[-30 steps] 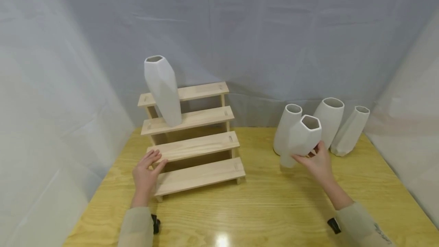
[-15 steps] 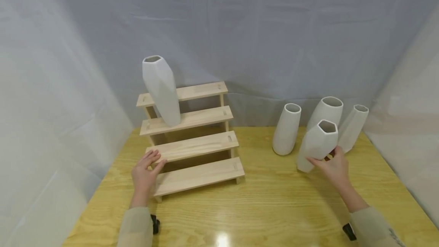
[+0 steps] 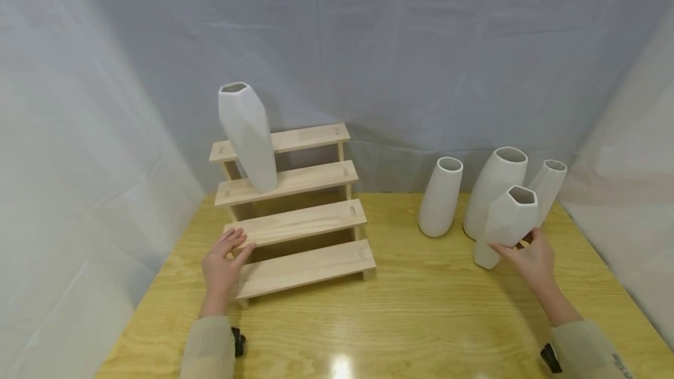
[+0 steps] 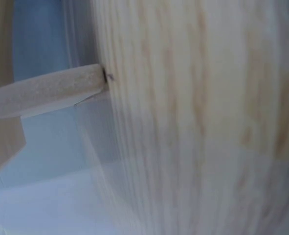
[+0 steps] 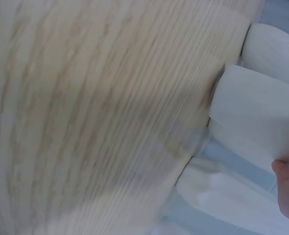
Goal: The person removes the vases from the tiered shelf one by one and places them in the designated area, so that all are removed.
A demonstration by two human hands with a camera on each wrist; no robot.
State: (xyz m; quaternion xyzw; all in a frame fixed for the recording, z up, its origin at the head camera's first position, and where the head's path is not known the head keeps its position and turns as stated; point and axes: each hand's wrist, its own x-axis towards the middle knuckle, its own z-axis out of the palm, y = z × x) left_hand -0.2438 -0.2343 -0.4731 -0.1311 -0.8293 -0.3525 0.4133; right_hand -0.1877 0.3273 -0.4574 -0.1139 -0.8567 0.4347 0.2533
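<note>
My left hand holds the left end of the second-lowest step of a wooden tiered stand, with its thumb at the front edge. In my right hand is a white faceted vase, gripped around its side with the mouth up and leaning a little right. The right wrist view shows this held vase with a thumb on it. A taller round-mouthed vase and a slim faceted vase stand behind it, partly hidden. Another round-mouthed vase stands to their left.
A tall faceted white vase stands on the stand's second-highest step, at the left. The stand and the other vases are on a yellow wooden table, with grey cloth hanging behind and at both sides.
The right hand has moved right with the faceted vase, from in front of the left round-mouthed vase to in front of the other two. The left hand has stayed on the stand.
</note>
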